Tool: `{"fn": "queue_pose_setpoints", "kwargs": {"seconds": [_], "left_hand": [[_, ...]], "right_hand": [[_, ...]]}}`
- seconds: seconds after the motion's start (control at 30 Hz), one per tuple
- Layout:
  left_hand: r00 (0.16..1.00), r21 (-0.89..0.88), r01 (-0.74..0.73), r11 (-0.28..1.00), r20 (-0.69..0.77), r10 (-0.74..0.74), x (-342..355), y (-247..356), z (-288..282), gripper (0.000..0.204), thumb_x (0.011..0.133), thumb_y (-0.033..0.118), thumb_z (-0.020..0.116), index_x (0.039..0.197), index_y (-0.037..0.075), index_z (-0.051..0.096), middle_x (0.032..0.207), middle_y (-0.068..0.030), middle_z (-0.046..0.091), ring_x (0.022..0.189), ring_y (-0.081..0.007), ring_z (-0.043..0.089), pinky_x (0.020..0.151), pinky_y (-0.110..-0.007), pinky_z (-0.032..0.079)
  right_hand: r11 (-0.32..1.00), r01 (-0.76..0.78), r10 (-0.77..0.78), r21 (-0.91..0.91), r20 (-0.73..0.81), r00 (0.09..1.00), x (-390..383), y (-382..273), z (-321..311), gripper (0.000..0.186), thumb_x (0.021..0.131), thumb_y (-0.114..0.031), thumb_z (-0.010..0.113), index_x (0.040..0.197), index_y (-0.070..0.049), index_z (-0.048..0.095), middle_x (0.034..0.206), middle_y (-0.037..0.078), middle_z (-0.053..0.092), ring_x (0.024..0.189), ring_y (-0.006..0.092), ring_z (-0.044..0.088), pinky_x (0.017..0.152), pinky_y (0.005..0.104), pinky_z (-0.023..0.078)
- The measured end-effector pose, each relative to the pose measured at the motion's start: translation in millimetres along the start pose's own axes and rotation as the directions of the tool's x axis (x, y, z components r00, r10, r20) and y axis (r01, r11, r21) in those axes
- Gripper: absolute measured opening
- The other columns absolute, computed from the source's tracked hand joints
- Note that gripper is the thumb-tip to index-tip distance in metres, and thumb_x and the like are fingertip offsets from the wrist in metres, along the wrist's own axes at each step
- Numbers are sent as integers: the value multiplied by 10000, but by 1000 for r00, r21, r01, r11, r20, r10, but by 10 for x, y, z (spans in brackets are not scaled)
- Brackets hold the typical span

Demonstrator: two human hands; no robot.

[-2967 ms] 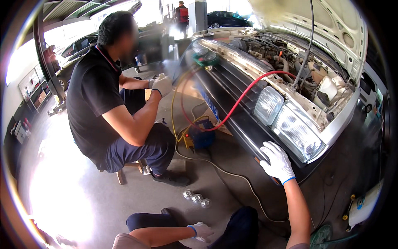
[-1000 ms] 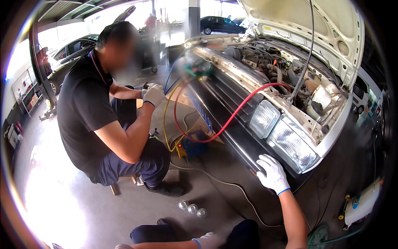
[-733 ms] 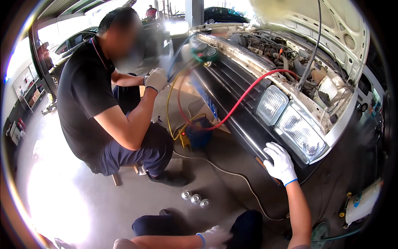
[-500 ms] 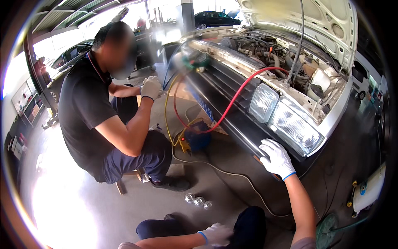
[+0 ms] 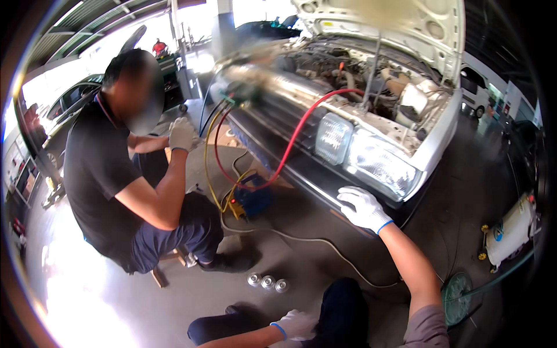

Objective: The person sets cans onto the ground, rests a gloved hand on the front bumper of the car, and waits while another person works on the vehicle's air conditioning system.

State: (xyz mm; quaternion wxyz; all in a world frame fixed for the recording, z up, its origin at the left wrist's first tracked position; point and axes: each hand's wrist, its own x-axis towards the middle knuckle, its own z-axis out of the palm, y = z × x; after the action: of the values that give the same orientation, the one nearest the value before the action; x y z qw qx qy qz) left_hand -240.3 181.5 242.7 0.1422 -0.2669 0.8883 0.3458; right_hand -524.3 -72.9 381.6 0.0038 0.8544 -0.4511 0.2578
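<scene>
on the front bumper (image 5: 325, 194) rests the gloved right hand (image 5: 362, 207), fingers spread.

Three small silver cans (image 5: 267, 282) on floor, white cylinder tank's blue label (image 5: 498, 234) at right

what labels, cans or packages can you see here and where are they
Three small cans: upright in a row on the floor ahead of the left hand, round silvery tops.
Label: on the white cylinder tank at far right, small and blue.
Blue box unit: on the floor under the bumper, hoses attached.
</scene>
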Motion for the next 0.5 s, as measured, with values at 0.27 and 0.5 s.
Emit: {"fn": "queue_pose_setpoints", "kwargs": {"seconds": [0.27, 0.5], "left_hand": [[994, 50, 36, 998, -101, -30, -221, 85, -271, 340, 984, 336, 591, 1033, 38, 748, 1009, -222, 778, 1001, -454, 768, 901, -565, 592], [944, 97, -33, 995, -323, 62, -69, -69, -37, 285, 887, 288, 643, 950, 61, 804, 903, -202, 781, 800, -432, 763, 766, -558, 594]], "right_hand": [[926, 180, -302, -332, -366, 880, 654, -349, -1699, 276, 898, -165, 728, 1142, -37, 752, 1175, 180, 755, 1098, 361, 721, 981, 450, 583], [810, -575, 514, -114, -332, 791, 948, 554, -2176, 518, 955, -492, 689, 1229, -56, 749, 1285, 173, 743, 1219, 376, 692, 1047, 471, 541]]}}
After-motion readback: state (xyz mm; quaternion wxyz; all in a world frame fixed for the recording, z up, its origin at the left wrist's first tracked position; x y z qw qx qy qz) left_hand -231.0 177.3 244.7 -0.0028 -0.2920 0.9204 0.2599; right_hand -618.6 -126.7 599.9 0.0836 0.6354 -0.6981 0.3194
